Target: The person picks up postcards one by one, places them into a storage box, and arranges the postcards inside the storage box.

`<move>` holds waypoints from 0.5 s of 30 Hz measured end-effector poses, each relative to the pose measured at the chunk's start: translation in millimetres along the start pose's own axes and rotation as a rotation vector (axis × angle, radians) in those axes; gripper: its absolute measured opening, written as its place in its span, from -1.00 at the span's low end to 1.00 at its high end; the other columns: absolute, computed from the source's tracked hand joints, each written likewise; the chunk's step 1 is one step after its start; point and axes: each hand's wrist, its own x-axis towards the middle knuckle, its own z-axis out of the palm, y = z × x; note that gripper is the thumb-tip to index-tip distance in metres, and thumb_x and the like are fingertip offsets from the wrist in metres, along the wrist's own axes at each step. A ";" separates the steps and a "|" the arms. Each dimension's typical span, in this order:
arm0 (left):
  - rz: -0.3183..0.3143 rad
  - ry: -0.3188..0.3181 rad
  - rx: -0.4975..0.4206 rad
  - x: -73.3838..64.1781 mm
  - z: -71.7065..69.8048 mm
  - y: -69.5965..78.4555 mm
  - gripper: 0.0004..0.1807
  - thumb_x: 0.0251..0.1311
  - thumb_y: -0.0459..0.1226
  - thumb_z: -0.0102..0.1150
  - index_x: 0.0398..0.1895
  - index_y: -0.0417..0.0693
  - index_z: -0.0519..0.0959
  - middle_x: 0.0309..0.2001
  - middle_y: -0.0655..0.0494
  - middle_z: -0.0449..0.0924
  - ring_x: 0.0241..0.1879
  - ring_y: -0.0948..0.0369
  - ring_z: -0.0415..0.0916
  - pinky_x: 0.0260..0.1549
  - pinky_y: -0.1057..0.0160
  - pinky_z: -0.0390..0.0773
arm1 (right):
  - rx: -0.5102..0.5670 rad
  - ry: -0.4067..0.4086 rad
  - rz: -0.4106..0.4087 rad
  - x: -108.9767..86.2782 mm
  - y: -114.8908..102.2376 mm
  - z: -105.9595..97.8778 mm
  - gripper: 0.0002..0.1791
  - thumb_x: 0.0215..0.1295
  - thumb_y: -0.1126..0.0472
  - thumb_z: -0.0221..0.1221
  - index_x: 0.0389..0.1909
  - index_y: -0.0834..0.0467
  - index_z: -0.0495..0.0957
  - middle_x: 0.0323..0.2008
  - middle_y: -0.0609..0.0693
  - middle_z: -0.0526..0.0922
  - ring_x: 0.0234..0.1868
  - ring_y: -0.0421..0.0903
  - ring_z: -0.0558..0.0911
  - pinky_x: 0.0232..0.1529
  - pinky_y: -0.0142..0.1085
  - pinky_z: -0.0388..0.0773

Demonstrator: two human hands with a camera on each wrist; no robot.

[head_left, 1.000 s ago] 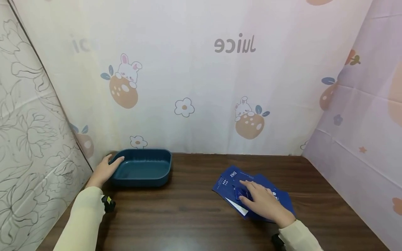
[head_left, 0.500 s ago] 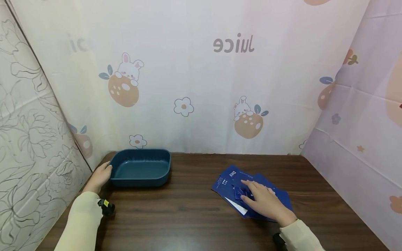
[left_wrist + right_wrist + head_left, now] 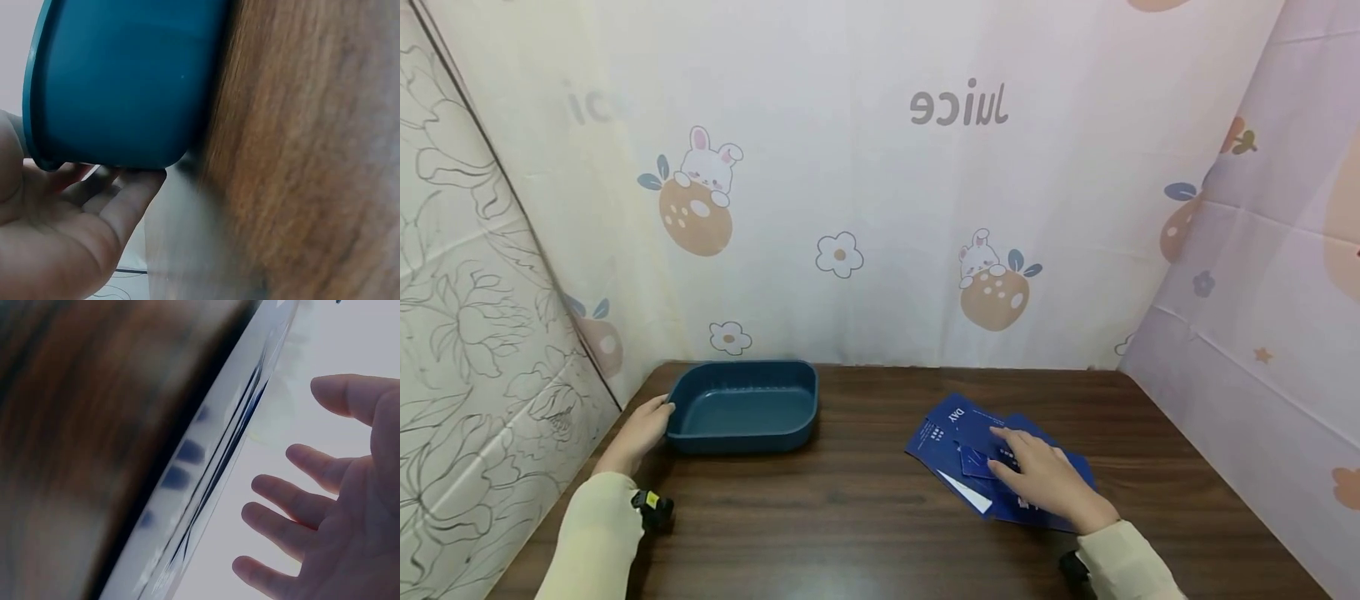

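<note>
A dark teal rectangular tray (image 3: 741, 443) stands at the back left of the table. My left hand (image 3: 642, 432) is at its left end; in the left wrist view the extended fingers (image 3: 134, 200) touch the outer wall just under the rim. At the right lies a fanned pile of flat, dark blue printed packets (image 3: 951, 421), one with "DAY" on it. A smaller blue square packet (image 3: 976, 462) sits on top. My right hand (image 3: 1047, 477) hovers over the pile, fingers spread and holding nothing; the right wrist view shows the fingertips apart from the packets' shiny edges (image 3: 206, 469).
The dark wooden table (image 3: 820, 533) runs back to a printed curtain (image 3: 880, 183). Similar hangings border the left and right sides. A black wrist camera (image 3: 653, 508) sits on the left sleeve, close over the tabletop.
The left thumb has come off the tray's inner side, and the tray has shifted slightly right and nearer. My right hand has drifted a little right, uncovering more of the small packet.
</note>
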 end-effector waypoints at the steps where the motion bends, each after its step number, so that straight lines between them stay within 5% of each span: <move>1: 0.004 -0.007 -0.004 -1.8 1.2 0.5 -0.29 0.60 -0.08 -0.54 0.54 -0.45 -0.25 0.51 -0.51 -0.22 0.47 -0.36 -0.15 0.35 -0.31 0.07 | 0.001 -0.003 0.005 0.2 1.9 -0.5 -0.37 0.42 -0.04 0.20 0.39 0.20 0.38 0.31 0.29 0.44 0.31 0.34 0.40 0.11 0.43 0.27; 15: 0.073 -0.068 0.006 -25.6 23.8 8.1 -0.33 0.61 -0.14 -0.43 0.52 -0.48 -0.18 0.51 -0.49 -0.22 0.49 -0.35 -0.25 0.36 -0.34 -0.05 | -0.002 0.003 0.039 6.3 16.9 -3.4 -0.38 0.41 0.00 0.20 0.36 0.26 0.40 0.25 0.35 0.48 0.25 0.35 0.46 0.04 0.39 0.33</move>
